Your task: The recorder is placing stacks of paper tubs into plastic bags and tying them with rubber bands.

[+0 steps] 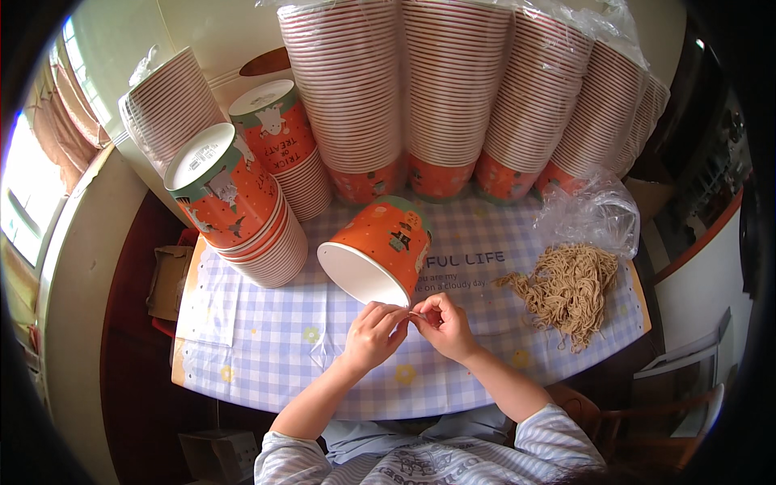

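Note:
An orange paper bucket (386, 236) with printed Halloween figures lies on its side in front of me, its white mouth tilted toward me and to the left. A small hole shows at the left of its rim. My left hand (374, 333) is closed in a pinch at the right end of the rim. Close beside it, my right hand (444, 327) also pinches, fingertips nearly meeting those of the left. Between them shows a short bit of thin tan cord (413, 314); the fingers hide most of it.
A heap of tan cords (572, 295) lies at the right, by a crumpled clear plastic bag (596, 212). Upside-down bucket stacks (257, 234) stand at the left. Tall plastic-wrapped stacks (444, 89) line the back. A checked tablecloth (279, 343) covers the table.

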Tool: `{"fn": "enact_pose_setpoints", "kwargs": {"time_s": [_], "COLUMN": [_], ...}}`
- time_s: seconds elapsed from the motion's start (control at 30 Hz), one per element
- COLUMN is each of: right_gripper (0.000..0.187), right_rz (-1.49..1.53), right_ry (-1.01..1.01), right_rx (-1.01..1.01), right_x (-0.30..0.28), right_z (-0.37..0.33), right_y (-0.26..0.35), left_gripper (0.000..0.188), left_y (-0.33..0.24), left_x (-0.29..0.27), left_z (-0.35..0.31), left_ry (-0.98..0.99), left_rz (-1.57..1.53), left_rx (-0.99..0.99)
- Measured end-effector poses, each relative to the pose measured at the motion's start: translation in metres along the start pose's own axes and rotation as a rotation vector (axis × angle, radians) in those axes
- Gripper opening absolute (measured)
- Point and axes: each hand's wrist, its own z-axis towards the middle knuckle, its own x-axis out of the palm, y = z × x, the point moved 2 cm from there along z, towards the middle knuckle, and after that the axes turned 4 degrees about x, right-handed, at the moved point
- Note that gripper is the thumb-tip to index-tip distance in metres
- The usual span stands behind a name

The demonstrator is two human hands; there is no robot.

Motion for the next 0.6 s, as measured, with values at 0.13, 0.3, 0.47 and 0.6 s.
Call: {"fn": "enact_pose_setpoints", "kwargs": {"time_s": [0.13, 0.3, 0.47, 0.6], "right_gripper": [0.019, 0.019, 0.02, 0.02], "right_rz": [0.009, -0.001, 0.015, 0.03], "right_ry": [0.003, 0.008, 0.001, 0.0], "right_rx": [0.0, 0.007, 0.007, 0.01], "right_x": [0.0, 0.0, 0.0001, 0.0005], "right_z": [-0.0001, -0.0002, 0.0, 0.0002], "right_y": [0.0, 0.0009, -0.0003, -0.0015], "left_gripper": [0.023, 0.023, 0.023, 0.024], "left_y": [-0.001, -0.0016, -0.0019, -0.0006], "left_x": [-0.0011, -0.0016, -0.0011, 0.0012], "left_z": [0.0013, 0.0022, 0.0023, -0.0011], "left_ry": [0.018, 0.012, -0.003, -0.014], "left_rz": [0.004, 0.004, 0.0, 0.0], "left_rx": [-0.006, 0.002, 0.014, -0.006]}}
